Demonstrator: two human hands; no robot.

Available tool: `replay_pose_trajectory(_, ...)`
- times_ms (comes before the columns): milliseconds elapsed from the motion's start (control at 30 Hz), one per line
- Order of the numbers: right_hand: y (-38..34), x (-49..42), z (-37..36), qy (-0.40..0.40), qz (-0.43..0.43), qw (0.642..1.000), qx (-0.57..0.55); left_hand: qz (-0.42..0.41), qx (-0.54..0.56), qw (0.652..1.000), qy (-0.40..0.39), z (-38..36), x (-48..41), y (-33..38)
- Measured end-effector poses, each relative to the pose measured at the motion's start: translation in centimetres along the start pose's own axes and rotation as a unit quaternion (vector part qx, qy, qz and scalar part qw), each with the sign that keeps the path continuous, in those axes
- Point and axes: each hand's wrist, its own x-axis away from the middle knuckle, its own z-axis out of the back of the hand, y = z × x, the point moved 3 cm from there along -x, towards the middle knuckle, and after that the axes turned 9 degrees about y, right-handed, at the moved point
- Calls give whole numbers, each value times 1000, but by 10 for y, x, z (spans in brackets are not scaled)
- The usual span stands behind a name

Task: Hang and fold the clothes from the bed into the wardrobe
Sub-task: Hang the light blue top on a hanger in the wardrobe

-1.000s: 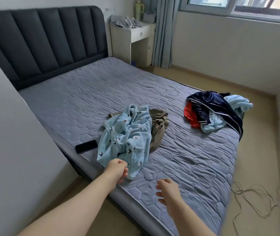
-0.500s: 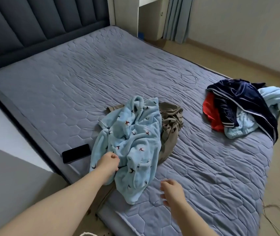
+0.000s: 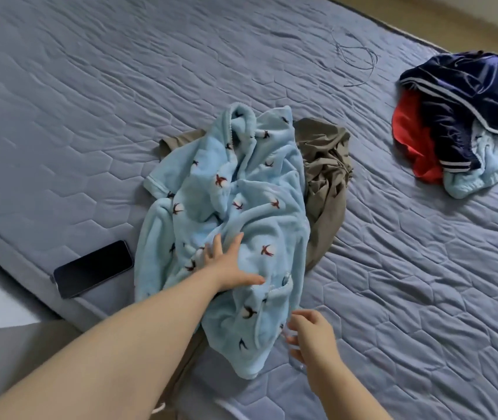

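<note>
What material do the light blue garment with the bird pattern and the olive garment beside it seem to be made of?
Light blue garment: probably fleece or plush; the surface looks fuzzy and matte, with thick, soft folds. Olive garment: probably a thin woven fabric, perhaps cotton or a synthetic; it looks smooth, with fine, sharp creases and a slight sheen. The fibres themselves cannot be told.

Olive-brown garment (image 3: pixel 325 174): largely covered by the light blue fleece (image 3: pixel 235 213), its full shape hidden. Red garment (image 3: pixel 414 140) and a second pale blue piece (image 3: pixel 481 168): mostly buried under the navy garment (image 3: pixel 466 95), which the right edge cuts off. Left hand (image 3: pixel 229 265): fingertips sunk in fleece folds. Right hand (image 3: pixel 311 334): motion-blurred; contact with the fleece hem cannot be told.
</note>
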Motion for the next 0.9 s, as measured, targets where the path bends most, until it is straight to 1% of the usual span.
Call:
replay_pose_trajectory(67, 7, -10, 3, 15, -11, 1000, -13, 29, 17, 999, 16, -9, -11, 3)
replay_pose_trajectory(100, 10, -14, 4, 21, -16, 999, -18, 43, 44, 998, 15, -12, -14, 6)
replay_pose_trajectory(200, 24, -18, 9, 34, -52, 997, -38, 39, 142, 989, -22, -17, -17, 13)
replay_pose_trajectory(300, 35, -13, 15, 42, -103, 991, -76, 18, 207, 975, -79, -11, 2, 18)
replay_pose_trajectory(400, 28, 3, 31, 39, -162, 976, -143, 8, 261, 953, -156, -7, 44, 29)
replay_pose_trajectory(467, 22, 13, 48, 22, -189, 968, -164, -8, 270, 936, -224, -11, 77, 45)
replay_pose_trajectory(533, 17, 24, 66, -11, -194, 964, -182, -19, 269, 925, -267, -14, 107, 66)
replay_pose_trajectory(600, 12, 39, 80, -44, -183, 962, -199, -21, 266, 929, -256, -9, 131, 84)
replay_pose_trajectory(667, 8, 53, 93, -76, -155, 964, -201, -27, 259, 936, -236, -6, 151, 101)
replay_pose_trajectory(767, -1, 76, 124, -132, -80, 971, -184, -35, 273, 936, -219, -10, 195, 131)
replay_pose_trajectory(833, -5, 87, 144, -147, -26, 974, -172, -43, 281, 936, -207, -10, 222, 147)
replay_pose_trajectory(900, -9, 101, 165, -152, 17, 979, -135, -60, 290, 934, -201, -6, 246, 158)
